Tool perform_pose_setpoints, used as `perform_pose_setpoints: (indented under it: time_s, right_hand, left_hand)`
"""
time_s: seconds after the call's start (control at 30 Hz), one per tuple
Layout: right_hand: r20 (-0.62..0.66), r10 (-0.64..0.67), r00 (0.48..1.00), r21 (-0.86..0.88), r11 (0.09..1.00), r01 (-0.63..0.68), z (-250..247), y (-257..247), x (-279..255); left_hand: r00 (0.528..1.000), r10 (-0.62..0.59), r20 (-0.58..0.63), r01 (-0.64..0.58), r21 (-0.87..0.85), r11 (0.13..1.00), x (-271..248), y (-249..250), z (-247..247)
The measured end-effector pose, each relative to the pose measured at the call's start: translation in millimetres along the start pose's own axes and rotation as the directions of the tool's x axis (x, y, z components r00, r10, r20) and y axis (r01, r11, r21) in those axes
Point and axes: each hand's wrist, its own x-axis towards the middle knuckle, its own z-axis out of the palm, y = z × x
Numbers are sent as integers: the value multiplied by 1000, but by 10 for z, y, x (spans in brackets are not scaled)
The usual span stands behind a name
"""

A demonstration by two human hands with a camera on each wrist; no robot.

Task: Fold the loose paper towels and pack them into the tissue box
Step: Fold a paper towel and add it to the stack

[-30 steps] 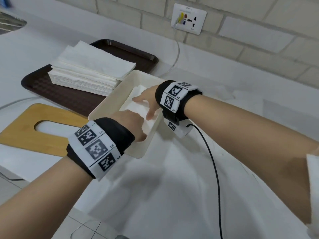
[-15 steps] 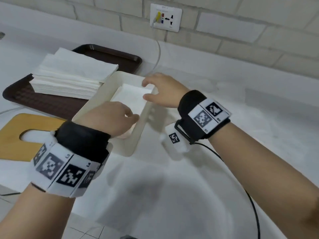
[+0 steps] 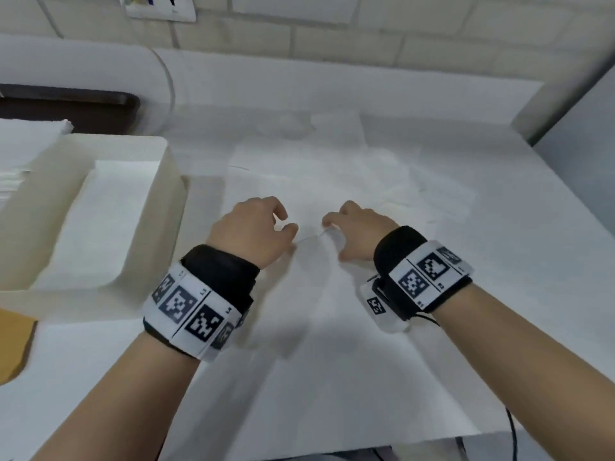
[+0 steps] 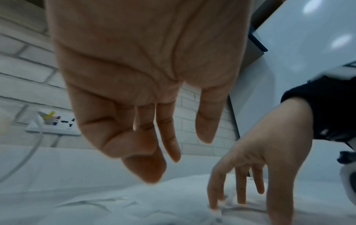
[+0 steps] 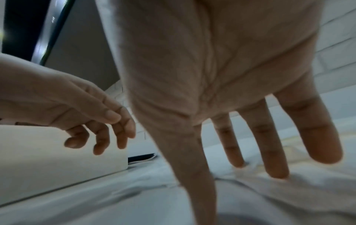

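Note:
The cream tissue box [image 3: 168, 207] stands at the left with a folded white towel [image 3: 106, 227] lying flat inside. Loose white paper towels [image 3: 316, 174] are spread on the counter to its right. My left hand [image 3: 283, 224] hovers just above them, fingers loosely curled and holding nothing, as the left wrist view confirms [image 4: 163, 152]. My right hand [image 3: 332, 224] is beside it, its straight fingertips [image 5: 277, 173] touching the top towel. A slightly raised towel edge [image 3: 309, 239] shows between the two hands.
A stack of white towels [image 3: 23, 151] sits on a brown tray [image 3: 83, 108] behind the box. A wooden lid [image 3: 13, 347] lies at the left edge. A wall socket [image 3: 159, 8] and cable are behind, and a grey panel [image 3: 579, 134] stands at the right.
Both hands have left the tissue box and moved right, over the loose towels on the counter. The folded towel stays in the box. The head view has turned right.

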Motion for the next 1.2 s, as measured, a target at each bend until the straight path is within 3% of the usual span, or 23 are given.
perform_pose_setpoints:
  time_s: [0.17,0.27,0.33,0.43,0.53,0.6,0.7,0.83,0.97,1.13,1.2]
  right_hand:
    - [-98,-112,989,-54,993,107,-55,-25,115]
    - [-154,-119,981,14,992,122,-96,-26,220]
    - [-282,-85,956,80,991,111,-162,1,270]
    - [-481,-38,876,228,959,167,-275,51,278]
    - [-596,65,801,447,855,264,-383,85,200]
    - [-654,153,741,542,778,318,-439,122,152]
    - [-698,253,670,615,692,379,-497,165,98]
    - [-695,361,621,693,565,448,-577,207,56]
    - [-585,504,635,811,330,484,-602,268,44]
    - [-464,599,652,875,195,444,-573,208,65]
    - [-444,597,669,886,182,426,-555,157,71]
  left_hand:
    - [987,-14,160,-4,114,994,226,108,112]
    - [981,-7,193,-18,131,991,321,149,130]
    - [985,3,172,-23,115,993,381,146,106]
    - [991,7,136,-18,79,997,457,121,38]
    - [994,97,-42,-96,29,995,493,136,-41]
    - [966,139,-218,-164,-98,982,514,147,-97]
    - [890,143,-432,-307,-337,890,556,183,-225]
    - [856,93,-509,-416,-570,709,617,154,-342]
    - [919,90,-383,-367,-752,548,666,88,-302]
    - [971,202,-129,-218,-822,525,695,160,-131]
    - [968,225,-113,-223,-799,558,703,221,-69]
